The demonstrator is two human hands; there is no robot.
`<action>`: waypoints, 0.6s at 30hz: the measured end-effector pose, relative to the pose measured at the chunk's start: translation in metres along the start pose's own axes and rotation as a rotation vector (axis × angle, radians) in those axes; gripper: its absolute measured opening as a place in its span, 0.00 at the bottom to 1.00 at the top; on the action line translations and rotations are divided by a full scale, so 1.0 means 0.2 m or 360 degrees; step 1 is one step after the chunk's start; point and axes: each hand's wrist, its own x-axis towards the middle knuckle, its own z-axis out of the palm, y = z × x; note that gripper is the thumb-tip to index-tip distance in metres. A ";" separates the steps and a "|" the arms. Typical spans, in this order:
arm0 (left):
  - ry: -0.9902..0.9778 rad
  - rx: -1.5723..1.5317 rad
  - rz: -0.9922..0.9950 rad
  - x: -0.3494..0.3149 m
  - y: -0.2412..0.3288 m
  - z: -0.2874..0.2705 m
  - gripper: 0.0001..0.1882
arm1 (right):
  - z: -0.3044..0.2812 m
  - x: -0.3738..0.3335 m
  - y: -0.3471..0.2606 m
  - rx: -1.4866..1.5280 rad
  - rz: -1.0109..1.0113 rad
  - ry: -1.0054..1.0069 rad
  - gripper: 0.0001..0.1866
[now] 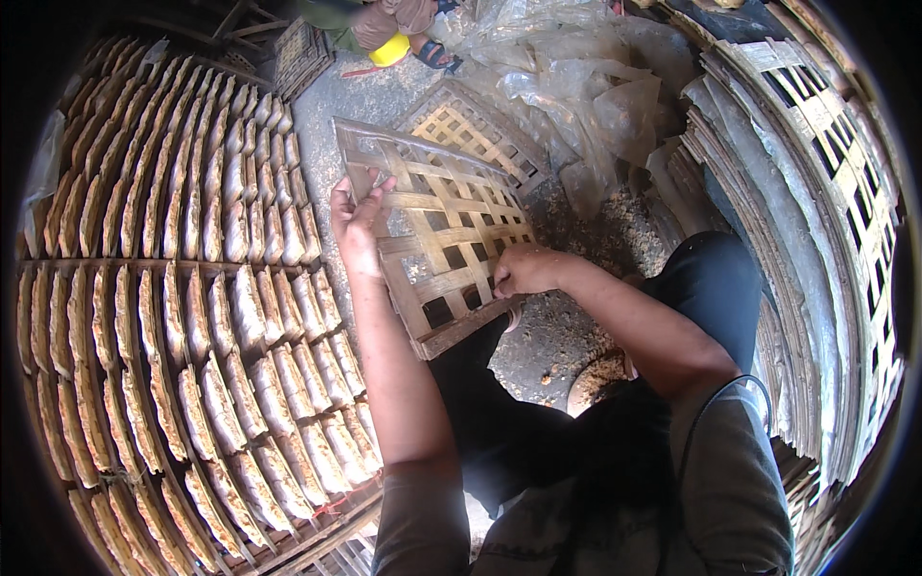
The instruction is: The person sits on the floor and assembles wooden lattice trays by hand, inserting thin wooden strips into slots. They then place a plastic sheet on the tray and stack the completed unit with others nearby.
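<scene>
A woven bamboo lattice tray (pixel 447 206) with a wooden border is tilted up in front of me, above my lap. My left hand (pixel 360 226) grips its left border, with thumb and fingers closed round the edge. Near the tray's closest right corner, my right hand (pixel 530 270) has its fingers curled and pressed against the slats; the fingertips are partly hidden. Just behind it, a second lattice tray (pixel 471 134) leans at a slant, its lower part covered by the first.
On the left stand rows of slabs (pixel 216 312) with pale faces and orange-brown edges. Tall stacked trays with plastic sheets (pixel 783 221) rise at the right. Crumpled clear plastic (pixel 586 86) lies beyond. Another person's sandalled foot (pixel 435 55) shows beside a yellow object (pixel 391 50). Crumbs litter the floor.
</scene>
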 end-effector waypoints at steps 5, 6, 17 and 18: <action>0.0001 0.0050 0.0029 -0.02 0.03 0.04 0.23 | -0.04 -0.10 0.00 0.0395 0.0162 -0.0043 0.14; 0.0005 0.0057 0.0029 -0.04 0.04 0.05 0.23 | -0.05 -0.12 -0.02 0.0170 0.0131 0.0020 0.16; 0.0155 -0.0073 0.0092 -0.09 0.05 0.08 0.29 | 0.28 -0.14 -0.25 -0.0720 0.0606 0.0052 0.30; 0.0218 -0.0096 0.0059 -0.12 0.08 0.11 0.30 | 0.28 -0.14 -0.26 -0.0770 0.0579 0.0088 0.29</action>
